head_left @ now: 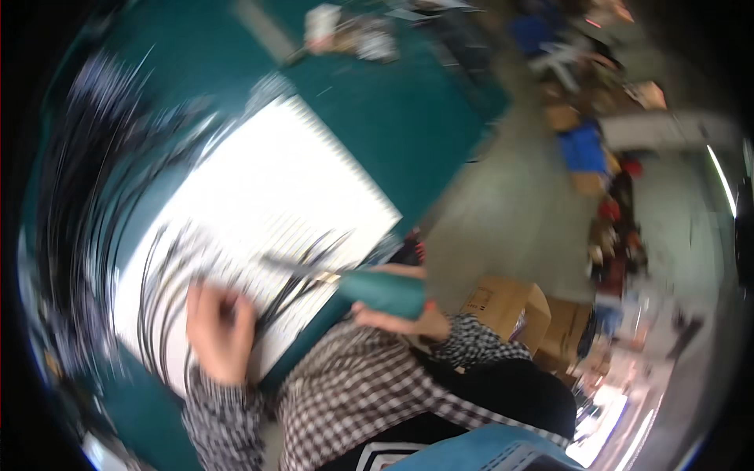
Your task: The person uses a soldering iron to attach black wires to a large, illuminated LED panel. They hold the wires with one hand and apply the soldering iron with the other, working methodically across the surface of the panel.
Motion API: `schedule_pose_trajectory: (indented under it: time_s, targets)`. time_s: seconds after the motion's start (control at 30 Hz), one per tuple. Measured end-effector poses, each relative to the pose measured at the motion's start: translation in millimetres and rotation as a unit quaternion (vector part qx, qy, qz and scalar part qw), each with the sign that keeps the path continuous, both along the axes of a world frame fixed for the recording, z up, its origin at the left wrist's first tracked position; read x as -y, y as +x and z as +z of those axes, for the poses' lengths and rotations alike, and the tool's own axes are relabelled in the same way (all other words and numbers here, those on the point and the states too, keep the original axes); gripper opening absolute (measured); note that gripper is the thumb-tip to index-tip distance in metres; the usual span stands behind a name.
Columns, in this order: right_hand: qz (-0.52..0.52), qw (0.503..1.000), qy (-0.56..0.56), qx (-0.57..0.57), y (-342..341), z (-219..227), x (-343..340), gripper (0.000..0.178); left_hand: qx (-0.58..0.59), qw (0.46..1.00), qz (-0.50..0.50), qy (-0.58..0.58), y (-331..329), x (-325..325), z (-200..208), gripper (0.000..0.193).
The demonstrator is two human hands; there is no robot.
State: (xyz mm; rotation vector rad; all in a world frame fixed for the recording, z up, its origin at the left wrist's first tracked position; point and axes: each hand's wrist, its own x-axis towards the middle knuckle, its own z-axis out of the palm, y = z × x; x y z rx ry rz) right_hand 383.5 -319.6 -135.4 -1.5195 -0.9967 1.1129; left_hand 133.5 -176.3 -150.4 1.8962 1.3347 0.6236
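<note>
"Green tabletop (357, 98) is spreading beneath a white panel (275, 169). Hands?"

"Right hand (402, 323) is gripping a green-handled tool (381, 293), pointing its shaft across the panel. Left hand (219, 334) is curling beside dark cables (284, 300) lying there; I can't tell whether it's pinching any."

Glaring white across the panel (263, 177), washed out mid-sheet. Bright at a light tube (722, 181) near the right rim; dimmer over the floor (487, 208). Streaked by motion along the cables (78, 180), smeared at the tool (385, 293). Bent and blackened toward the edges.
</note>
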Motion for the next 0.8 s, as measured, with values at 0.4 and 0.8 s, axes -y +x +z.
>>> schedule_pose_trajectory:
  time_s: [0.4, 0.8]
  targets:
    - [0.039, 0.993, 0.114, 0.002, 8, -3, -15, 0.049, 0.027, 0.997, -0.044, 0.052, -1, -6, 5, 0.01]
    - [0.047, 0.996, -0.021, -0.07, 16, -7, 13, 0.062, 0.073, 0.997, -0.023, 0.005, -6, -7, 9, 0.01]
